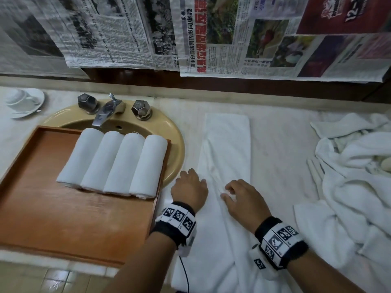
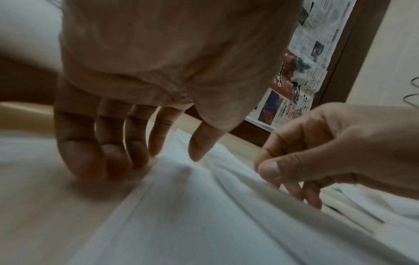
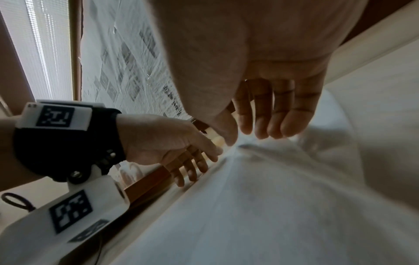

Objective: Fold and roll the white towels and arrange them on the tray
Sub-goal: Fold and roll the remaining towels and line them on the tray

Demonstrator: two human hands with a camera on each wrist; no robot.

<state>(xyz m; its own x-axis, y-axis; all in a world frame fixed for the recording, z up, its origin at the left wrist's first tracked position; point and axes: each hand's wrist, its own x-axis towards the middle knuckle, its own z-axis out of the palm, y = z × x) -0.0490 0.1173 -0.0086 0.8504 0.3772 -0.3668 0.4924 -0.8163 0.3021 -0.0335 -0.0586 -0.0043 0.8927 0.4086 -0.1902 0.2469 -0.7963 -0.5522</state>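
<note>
Left hand (image 1: 189, 188) flat on the worktop (image 1: 279, 149) at the left edge of the long folded towel (image 1: 227, 149), grip slack, fingers (image 2: 79, 152) straight and holding nothing. Right hand (image 1: 241, 199) on the towel's near middle, grip loose, fingertips (image 3: 263, 129) touching the cloth without a clear pinch. Four rolled towels (image 1: 114, 161) side by side on the tray (image 1: 53, 208) over the sink (image 1: 175, 140); crumpled towels (image 1: 355, 176) heaped at the right.

Four rolled white towels (image 1: 112, 161) lie side by side on the wooden tray (image 1: 53, 218); a long folded towel (image 1: 226, 149) lies apparently flat beside it.
</note>
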